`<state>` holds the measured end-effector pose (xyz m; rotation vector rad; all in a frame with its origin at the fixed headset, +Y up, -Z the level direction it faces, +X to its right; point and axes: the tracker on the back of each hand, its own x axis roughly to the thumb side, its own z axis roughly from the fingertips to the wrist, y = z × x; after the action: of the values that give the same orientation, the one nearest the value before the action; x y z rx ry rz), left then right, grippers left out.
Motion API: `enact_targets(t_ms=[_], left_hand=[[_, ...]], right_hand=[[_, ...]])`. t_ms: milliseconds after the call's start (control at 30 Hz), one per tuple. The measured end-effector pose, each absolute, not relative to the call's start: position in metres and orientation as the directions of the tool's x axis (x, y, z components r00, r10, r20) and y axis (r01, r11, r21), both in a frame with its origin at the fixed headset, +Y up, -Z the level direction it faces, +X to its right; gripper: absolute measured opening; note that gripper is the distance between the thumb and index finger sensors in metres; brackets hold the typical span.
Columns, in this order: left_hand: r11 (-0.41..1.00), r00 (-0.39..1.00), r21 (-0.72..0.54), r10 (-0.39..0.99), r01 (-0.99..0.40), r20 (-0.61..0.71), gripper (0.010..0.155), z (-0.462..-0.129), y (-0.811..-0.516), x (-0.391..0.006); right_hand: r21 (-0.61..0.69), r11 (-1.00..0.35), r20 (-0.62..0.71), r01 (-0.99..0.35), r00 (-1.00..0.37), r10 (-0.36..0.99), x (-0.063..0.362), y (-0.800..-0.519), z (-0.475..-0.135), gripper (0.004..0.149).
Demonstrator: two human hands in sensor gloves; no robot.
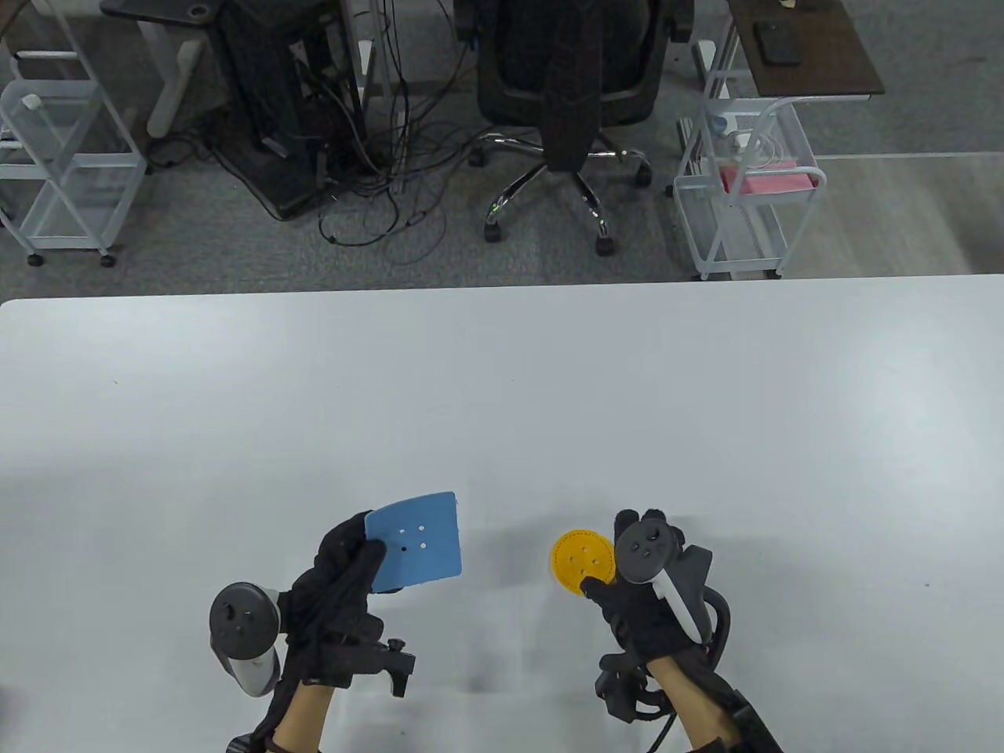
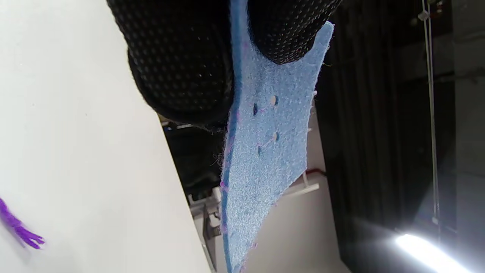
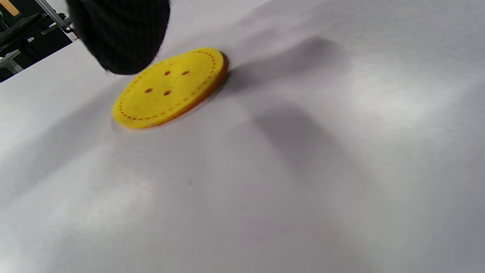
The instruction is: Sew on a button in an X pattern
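My left hand [image 1: 365, 551] pinches the near-left edge of a blue felt piece [image 1: 416, 541] with four holes and holds it tilted above the table. In the left wrist view the felt [image 2: 265, 151] hangs edge-on between my gloved fingers [image 2: 182, 57]. A yellow felt button [image 1: 579, 555] with four holes lies flat on the white table [image 1: 502, 392]. My right hand [image 1: 608, 554] is at the button's right edge, thumb by its near rim, fingers spread by its far rim. In the right wrist view one fingertip [image 3: 121, 34] hovers over the edge of the button [image 3: 170, 87].
A strand of purple yarn [image 2: 19, 227] lies on the table, seen only in the left wrist view. Beyond the table's far edge stand an office chair [image 1: 572, 94], white wire carts [image 1: 745, 196] and cables on the floor.
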<state>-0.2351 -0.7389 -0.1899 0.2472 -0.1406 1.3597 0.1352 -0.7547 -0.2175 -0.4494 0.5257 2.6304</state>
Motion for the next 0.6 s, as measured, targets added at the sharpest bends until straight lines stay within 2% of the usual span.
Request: enact_targets(t_ms=[233,600], left_hand=[[0.185,0.201,0.085,0.947,-0.979,0.251,0.039,-0.188,-0.739,-0.234],[0.169,0.184,0.08,0.949,-0.982,0.255,0.039,-0.186,-0.738,-0.235]], right_hand=[[0.371,-0.867,-0.406,-0.333,-0.898,0.171,0.106,-0.753,-0.249,0.093],[0.477,-0.837,-0.431,-0.269,-0.901,0.044,0.09,-0.762,-0.269,0.091]])
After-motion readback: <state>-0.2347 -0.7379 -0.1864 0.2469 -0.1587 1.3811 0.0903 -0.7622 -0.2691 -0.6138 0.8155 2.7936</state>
